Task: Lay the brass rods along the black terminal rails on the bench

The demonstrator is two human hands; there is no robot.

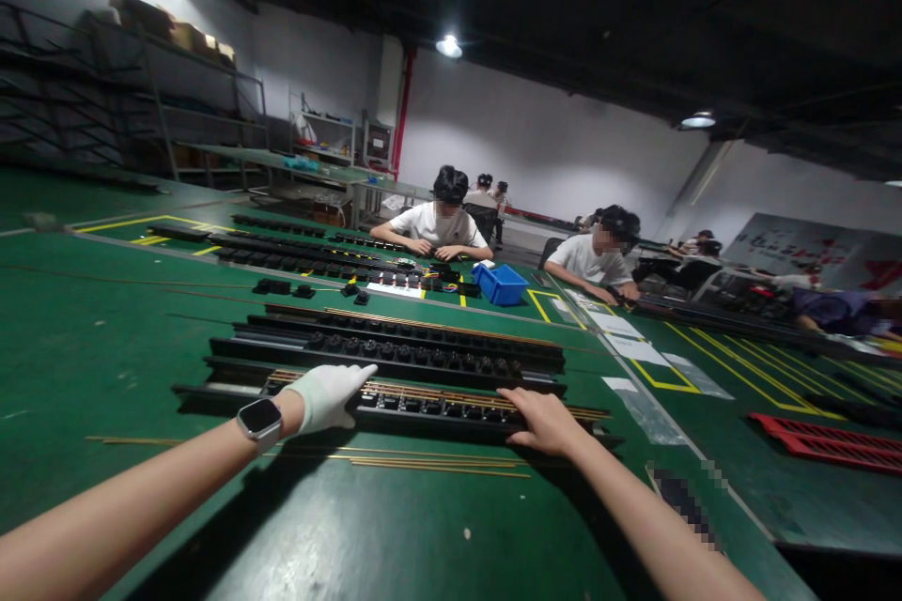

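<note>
A long workbench (105,347) covered in dark green matting with yellow tape lines fills the view, set in a dim hall with white walls, a black ceiling, round ceiling lamps and metal shelving along the far wall. Nearest on the bench lies a long black socket strip (423,406), lengthwise across the view, with thin brass rails along its top. The left hand (328,394), in a white glove and with a smartwatch (259,419) on the wrist, lies flat and open on the strip toward its left end, fingers stretched out along it. The right hand (542,421), bare, rests palm down on the same strip toward its right end, fingers loosely spread; neither hand grips anything. Loose brass rods (437,463) lie on the mat just in front of the strip, and further black strips (395,347) lie just behind it. Beyond those sits a blue bin (500,285), with seated people in white shirts working across the bench.
</note>
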